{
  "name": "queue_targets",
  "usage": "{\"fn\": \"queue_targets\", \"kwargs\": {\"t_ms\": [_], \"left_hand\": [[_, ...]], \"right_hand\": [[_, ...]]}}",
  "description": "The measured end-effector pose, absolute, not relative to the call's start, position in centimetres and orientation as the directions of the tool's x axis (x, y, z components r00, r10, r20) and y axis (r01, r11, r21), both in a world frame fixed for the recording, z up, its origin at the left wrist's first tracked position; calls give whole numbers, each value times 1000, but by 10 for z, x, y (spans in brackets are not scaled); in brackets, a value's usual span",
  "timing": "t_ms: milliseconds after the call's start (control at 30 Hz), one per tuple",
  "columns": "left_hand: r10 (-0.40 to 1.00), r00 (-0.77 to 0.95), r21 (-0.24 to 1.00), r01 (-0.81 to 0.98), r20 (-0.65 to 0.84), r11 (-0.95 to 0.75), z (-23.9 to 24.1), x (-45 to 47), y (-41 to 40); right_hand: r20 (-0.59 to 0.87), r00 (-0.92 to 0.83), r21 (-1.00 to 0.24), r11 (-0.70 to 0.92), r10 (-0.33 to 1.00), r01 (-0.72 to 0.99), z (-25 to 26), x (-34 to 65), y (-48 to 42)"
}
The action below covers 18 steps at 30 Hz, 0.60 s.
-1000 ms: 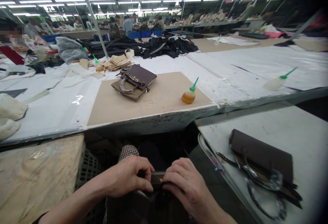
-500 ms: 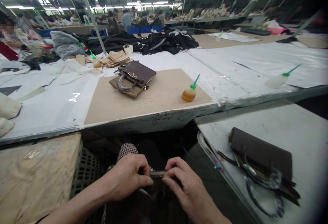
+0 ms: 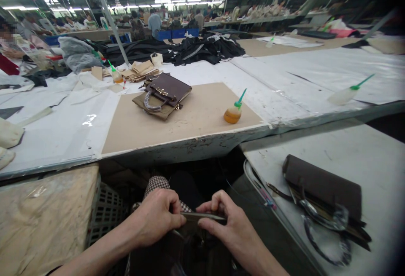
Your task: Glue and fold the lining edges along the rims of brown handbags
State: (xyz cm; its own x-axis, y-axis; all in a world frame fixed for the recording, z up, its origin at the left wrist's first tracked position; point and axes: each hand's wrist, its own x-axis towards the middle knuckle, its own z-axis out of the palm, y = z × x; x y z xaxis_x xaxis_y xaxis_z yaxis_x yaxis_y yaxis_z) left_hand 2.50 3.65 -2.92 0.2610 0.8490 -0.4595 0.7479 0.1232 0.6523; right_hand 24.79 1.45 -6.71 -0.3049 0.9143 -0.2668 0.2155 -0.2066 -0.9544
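Note:
On my lap lies a dark handbag (image 3: 193,253), mostly in shadow, with its upper edge (image 3: 204,216) stretched between my hands. My left hand (image 3: 160,213) is closed, thumb and fingers pinching the left part of that edge. Farther along, my right hand (image 3: 225,220) grips the same edge, thumb below and fingers above. The bag's lower part is too dark to make out. A finished-looking brown handbag (image 3: 174,88) with a wrapped handle rests on the table ahead. Another brown bag (image 3: 325,187), with plastic-wrapped handles, lies on the right-hand surface.
A bottle of amber liquid (image 3: 232,115) with a green nozzle stands on the brown board (image 3: 196,128). Beyond are stacked tan pieces (image 3: 141,71) and a heap of black material (image 3: 209,48). A plastic crate (image 3: 107,208) sits left of my legs. Other people work in the background.
My right hand's grip has shifted, its fingers opening out along the bag's edge, so more of the edge shows. My left hand keeps its pinch. The view has moved slightly.

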Motion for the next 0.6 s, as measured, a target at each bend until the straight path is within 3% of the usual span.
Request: {"fn": "queue_targets", "kwargs": {"t_ms": [233,400,600], "left_hand": [[837,288,686,715,-466,136,-28,25,38],[837,293,694,707,-462,135,-30,25,39],[843,276,692,706,-462,148,-37,24,40]], "right_hand": [[-401,-462,-912,-298,791,282,-57,260,23],[-410,-400,-912,-355,820,207,-60,255,18],[-364,-294,-924,-303,884,234,-65,247,10]]}}
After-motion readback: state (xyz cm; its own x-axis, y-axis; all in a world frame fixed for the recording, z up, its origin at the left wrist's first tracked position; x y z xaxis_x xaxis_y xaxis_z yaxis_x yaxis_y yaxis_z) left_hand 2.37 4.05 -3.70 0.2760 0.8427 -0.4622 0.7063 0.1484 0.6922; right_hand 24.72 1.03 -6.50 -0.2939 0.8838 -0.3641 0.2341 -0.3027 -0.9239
